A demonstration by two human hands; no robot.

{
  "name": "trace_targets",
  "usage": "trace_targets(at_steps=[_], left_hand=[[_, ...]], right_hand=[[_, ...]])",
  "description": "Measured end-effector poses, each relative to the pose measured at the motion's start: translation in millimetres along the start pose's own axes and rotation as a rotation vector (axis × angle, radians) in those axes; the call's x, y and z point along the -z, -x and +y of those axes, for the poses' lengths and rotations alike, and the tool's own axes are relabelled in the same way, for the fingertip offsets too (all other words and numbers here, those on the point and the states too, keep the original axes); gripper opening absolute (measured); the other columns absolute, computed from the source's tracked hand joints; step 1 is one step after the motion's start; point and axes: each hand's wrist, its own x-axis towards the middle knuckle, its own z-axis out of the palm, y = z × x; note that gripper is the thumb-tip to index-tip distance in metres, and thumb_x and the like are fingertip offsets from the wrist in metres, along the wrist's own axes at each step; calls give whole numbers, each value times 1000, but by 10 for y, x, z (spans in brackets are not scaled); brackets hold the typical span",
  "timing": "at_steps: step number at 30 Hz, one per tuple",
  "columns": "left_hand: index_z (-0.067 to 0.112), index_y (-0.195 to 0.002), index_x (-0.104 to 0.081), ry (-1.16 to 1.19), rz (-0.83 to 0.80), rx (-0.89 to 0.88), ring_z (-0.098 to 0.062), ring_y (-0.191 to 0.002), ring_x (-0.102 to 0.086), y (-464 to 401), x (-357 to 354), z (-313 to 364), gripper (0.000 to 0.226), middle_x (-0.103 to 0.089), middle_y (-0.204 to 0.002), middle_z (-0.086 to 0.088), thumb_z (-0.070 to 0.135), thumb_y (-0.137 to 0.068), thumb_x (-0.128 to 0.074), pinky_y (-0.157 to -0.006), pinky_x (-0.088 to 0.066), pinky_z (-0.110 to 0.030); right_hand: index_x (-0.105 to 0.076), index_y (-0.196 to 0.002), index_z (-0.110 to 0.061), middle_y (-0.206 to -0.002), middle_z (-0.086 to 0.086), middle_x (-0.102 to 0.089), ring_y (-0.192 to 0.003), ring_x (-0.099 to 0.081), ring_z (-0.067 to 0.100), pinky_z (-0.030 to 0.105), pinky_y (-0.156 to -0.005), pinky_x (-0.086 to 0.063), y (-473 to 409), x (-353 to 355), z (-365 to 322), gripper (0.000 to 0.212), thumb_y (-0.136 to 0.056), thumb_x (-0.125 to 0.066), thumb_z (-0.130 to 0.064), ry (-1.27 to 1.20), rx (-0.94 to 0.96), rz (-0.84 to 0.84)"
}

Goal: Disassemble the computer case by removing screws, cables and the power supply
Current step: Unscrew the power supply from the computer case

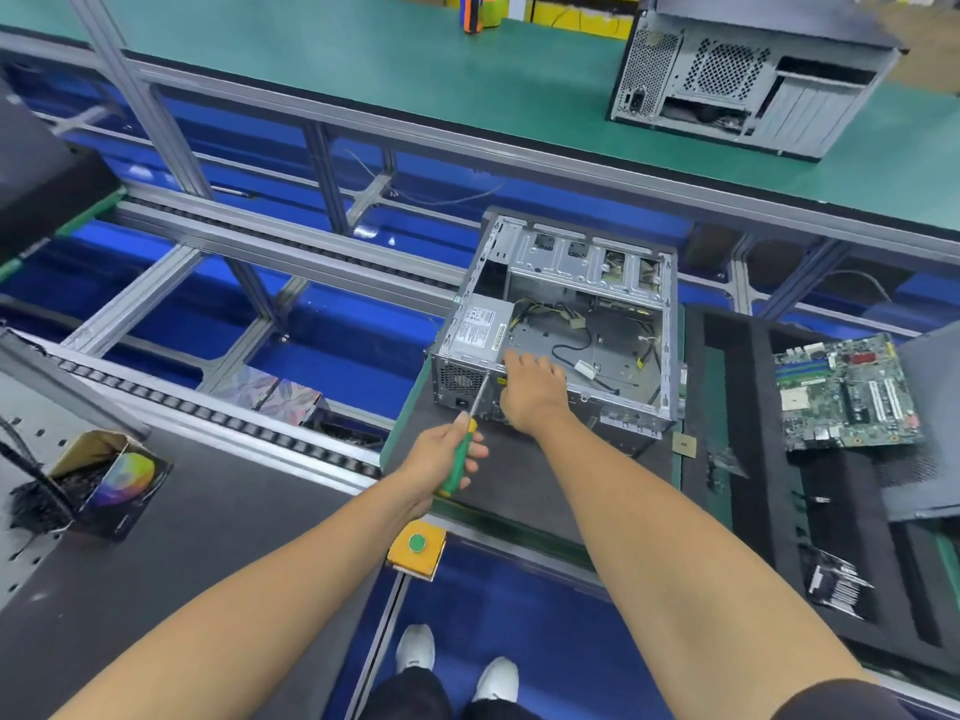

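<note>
Screwdriver gripped in our left hand meets the computer case rear; our right hand clutches its edge beside the power supply.

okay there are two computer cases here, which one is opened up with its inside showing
The near computer case, on the dark mat under the right hand, shows its cables and power supply. The far case on the green bench is closed.

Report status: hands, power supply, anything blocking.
Left hand grips green screwdriver, tip at case rear. Right hand rests on case rear edge beside power supply, which sits inside. Loose cables lie on case floor.
</note>
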Motion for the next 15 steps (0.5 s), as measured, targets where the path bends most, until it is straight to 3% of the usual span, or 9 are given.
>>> trace_targets(at_steps=[4, 6, 9, 12, 13, 15], left_hand=[[6, -113, -62, -87, 18, -51, -12, -61, -52, -32, 45, 3, 45, -71, -89, -3, 47, -108, -44, -51, -46, -24], [9, -113, -53, -112, 36, -104, -13, -61, -52, -47, 53, -9, 41, -66, -94, -5, 49, -102, -56, -50, -46, -26], [5, -114, -45, -151, 87, -148, -18, -65, -52, -56, 47, -62, 49, -56, -92, -9, 37, -92, -76, -51, -46, -29], [2, -104, -52, -182, 146, -197, -15, -61, -59, -91, 98, -102, 43, -60, -80, -8, 33, -90, -78, -52, -50, -28], [5, -99, -54, -179, 148, -201, -12, -60, -62, -100, 119, -94, 39, -61, -79, -6, 34, -90, -78, -52, -52, -27], [10, -93, -54, -168, 109, -194, -11, -62, -67, -100, 134, -65, 34, -63, -79, -5, 36, -92, -77, -52, -55, -29]], right_hand=[[-41, -136, -16, -138, 9, -51, -124, -45, 33, 44, -104, -32, -31, 13, 30, 39, -98, -50, -19, 9, 23, -37], [-41, -135, -16, -137, 9, -52, -123, -46, 33, 44, -101, -34, -75, 35, 61, 39, -98, -51, -18, 22, 51, -60], [-40, -137, -15, -122, 15, -62, -109, -52, 35, 40, -81, -37, -132, 68, 146, 40, -98, -49, -14, -50, 95, -62], [-17, -157, -26, -86, 10, -61, -79, -50, 30, 38, -66, -35, -113, 74, 167, 70, -97, -47, -9, -132, 113, -14], [-9, -160, -33, -81, 9, -59, -74, -50, 29, 38, -64, -35, -97, 71, 156, 79, -96, -47, -8, -122, 115, 1], [-8, -160, -40, -91, 10, -65, -81, -53, 30, 38, -67, -37, -88, 47, 135, 82, -96, -46, -6, -87, 128, 30]])
